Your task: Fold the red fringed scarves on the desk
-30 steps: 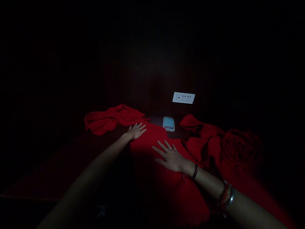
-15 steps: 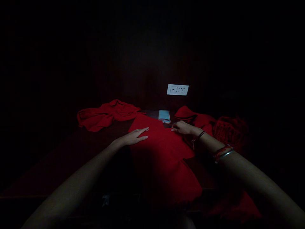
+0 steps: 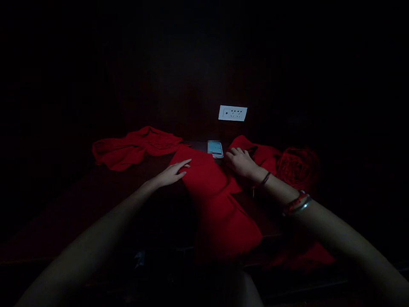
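Note:
A long piece of red cloth (image 3: 204, 175) lies over the dark table, with its near end hanging toward the front edge. My left hand (image 3: 172, 174) rests on its left side, fingers outstretched and thumb apart. At the cloth's far right edge, my right hand (image 3: 241, 163) is closed, its fingers curled down on the fabric. The fingertips are partly hidden, and the cloth beside them is drawn up in a fold. Bracelets circle the right wrist and forearm.
A lit phone (image 3: 215, 149) lies behind the cloth, below a white wall socket (image 3: 233, 113). Crumpled red fabric (image 3: 128, 149) is at the left. More red fabric (image 3: 266, 157) and a tangled red bundle (image 3: 298, 167) sit at the right. The surroundings are very dark.
The cloth's right-hand corner has been drawn up and inward with my right hand. My left hand stays spread on the cloth. The whole view has shifted slightly.

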Demonstrator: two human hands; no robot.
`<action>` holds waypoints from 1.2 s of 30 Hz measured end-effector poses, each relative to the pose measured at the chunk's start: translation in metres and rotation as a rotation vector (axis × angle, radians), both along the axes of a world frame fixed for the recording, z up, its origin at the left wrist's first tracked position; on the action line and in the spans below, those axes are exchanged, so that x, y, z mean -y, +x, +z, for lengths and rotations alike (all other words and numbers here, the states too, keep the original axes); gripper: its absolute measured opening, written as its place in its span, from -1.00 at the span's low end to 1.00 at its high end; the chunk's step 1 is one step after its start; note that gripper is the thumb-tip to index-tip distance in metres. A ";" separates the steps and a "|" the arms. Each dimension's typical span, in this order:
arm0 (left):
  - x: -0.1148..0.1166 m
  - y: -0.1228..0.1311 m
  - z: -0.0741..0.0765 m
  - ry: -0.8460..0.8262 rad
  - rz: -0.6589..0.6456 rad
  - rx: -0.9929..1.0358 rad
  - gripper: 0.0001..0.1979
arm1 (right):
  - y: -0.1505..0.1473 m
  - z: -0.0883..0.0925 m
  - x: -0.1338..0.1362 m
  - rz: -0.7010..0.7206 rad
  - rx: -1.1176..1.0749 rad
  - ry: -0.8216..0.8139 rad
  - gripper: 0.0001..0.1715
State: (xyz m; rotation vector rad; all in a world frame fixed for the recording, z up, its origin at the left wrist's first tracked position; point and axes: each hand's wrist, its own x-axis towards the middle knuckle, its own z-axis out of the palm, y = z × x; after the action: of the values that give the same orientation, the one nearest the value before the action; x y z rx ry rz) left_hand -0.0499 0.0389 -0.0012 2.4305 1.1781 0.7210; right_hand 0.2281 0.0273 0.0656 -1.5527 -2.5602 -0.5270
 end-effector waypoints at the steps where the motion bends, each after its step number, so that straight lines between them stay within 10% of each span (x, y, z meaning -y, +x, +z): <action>1: 0.001 -0.001 0.000 0.000 0.006 0.022 -0.46 | -0.005 -0.012 0.006 0.053 -0.031 -0.037 -0.55; 6: -0.001 -0.003 0.000 -0.078 0.071 0.103 -0.46 | -0.007 -0.047 0.019 0.103 -0.168 -0.277 -0.42; 16: 0.025 0.020 0.011 0.212 0.182 -0.215 -0.55 | -0.003 -0.050 0.123 -0.008 -0.483 -0.322 -0.40; 26: 0.024 0.048 -0.003 0.011 0.034 -0.468 -0.39 | 0.006 -0.047 0.090 -0.181 -0.359 -0.223 -0.65; 36: 0.028 0.058 0.005 0.048 -0.017 -0.401 -0.48 | -0.014 -0.041 0.081 0.012 -0.313 -0.215 -0.57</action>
State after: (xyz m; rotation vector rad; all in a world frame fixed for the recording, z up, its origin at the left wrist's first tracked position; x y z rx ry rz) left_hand 0.0082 0.0111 0.0036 2.7035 1.2885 0.2609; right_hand 0.2138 -0.0535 0.0248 -1.5370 -2.4437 -0.0010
